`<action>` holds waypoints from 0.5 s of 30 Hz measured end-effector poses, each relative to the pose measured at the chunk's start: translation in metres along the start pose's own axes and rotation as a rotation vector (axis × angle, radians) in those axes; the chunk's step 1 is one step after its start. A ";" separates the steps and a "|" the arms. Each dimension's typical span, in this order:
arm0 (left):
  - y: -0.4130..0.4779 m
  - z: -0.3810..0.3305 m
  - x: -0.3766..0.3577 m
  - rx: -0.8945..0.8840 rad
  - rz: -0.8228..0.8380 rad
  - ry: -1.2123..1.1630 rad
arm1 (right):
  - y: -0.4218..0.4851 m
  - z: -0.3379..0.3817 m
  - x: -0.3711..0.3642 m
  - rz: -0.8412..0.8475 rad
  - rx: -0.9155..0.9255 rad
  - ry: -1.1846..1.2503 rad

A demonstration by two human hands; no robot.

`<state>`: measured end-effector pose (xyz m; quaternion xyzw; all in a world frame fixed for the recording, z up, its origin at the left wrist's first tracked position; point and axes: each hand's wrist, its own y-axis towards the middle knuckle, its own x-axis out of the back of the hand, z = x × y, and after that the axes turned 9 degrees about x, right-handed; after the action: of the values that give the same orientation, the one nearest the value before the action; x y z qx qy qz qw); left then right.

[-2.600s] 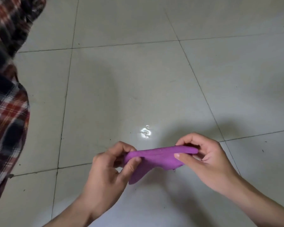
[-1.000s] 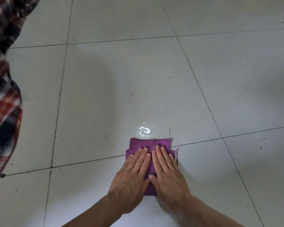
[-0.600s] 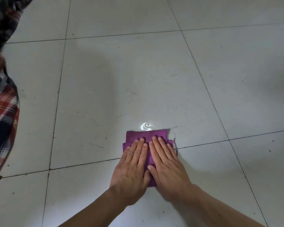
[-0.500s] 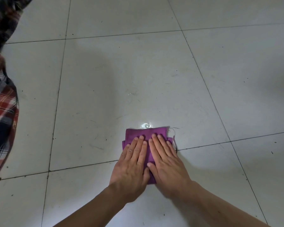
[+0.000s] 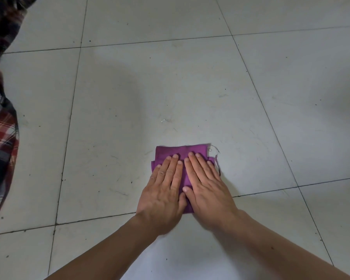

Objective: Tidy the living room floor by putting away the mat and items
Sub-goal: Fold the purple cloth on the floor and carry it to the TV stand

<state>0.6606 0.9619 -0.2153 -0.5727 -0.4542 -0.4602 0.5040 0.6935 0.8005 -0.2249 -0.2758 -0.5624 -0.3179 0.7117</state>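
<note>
— What do you see on the floor [image 5: 129, 87]?
— Plaid fabric [image 5: 0, 150] hangs at the left edge of my view. A folded purple cloth [image 5: 182, 151] lies flat on the tiles, close to a grout line.
— And the hands?
— The left hand [image 5: 162, 195] presses on the cloth's left half, fingers straight, gripping nothing. The right hand [image 5: 206, 188] lies flat just beside it on the right half, also ungripping. I see a loose thread [image 5: 214, 150] curling off the cloth's far right corner.

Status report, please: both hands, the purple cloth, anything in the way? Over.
Left hand and right hand flat, pressing the purple cloth. Cloth folded, lying on the floor. Plaid fabric far left, apart from it. Over.
</note>
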 end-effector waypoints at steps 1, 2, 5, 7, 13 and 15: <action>0.004 0.000 0.000 0.004 -0.004 0.004 | 0.004 -0.002 0.000 -0.006 0.002 0.001; 0.009 0.001 0.001 0.013 -0.011 0.006 | 0.009 -0.005 0.001 -0.012 0.001 0.001; 0.025 0.003 0.005 0.032 -0.026 0.004 | 0.024 -0.013 0.001 -0.035 -0.007 -0.003; 0.034 0.005 0.007 0.024 -0.026 0.005 | 0.034 -0.018 0.000 -0.048 -0.009 0.003; 0.064 0.011 0.014 0.046 0.022 0.012 | 0.062 -0.033 0.002 -0.039 -0.014 -0.009; 0.068 0.011 0.016 0.053 0.040 0.018 | 0.066 -0.035 0.002 -0.030 -0.019 -0.005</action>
<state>0.7306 0.9686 -0.2112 -0.5639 -0.4501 -0.4427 0.5324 0.7660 0.8167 -0.2327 -0.2748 -0.5654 -0.3330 0.7028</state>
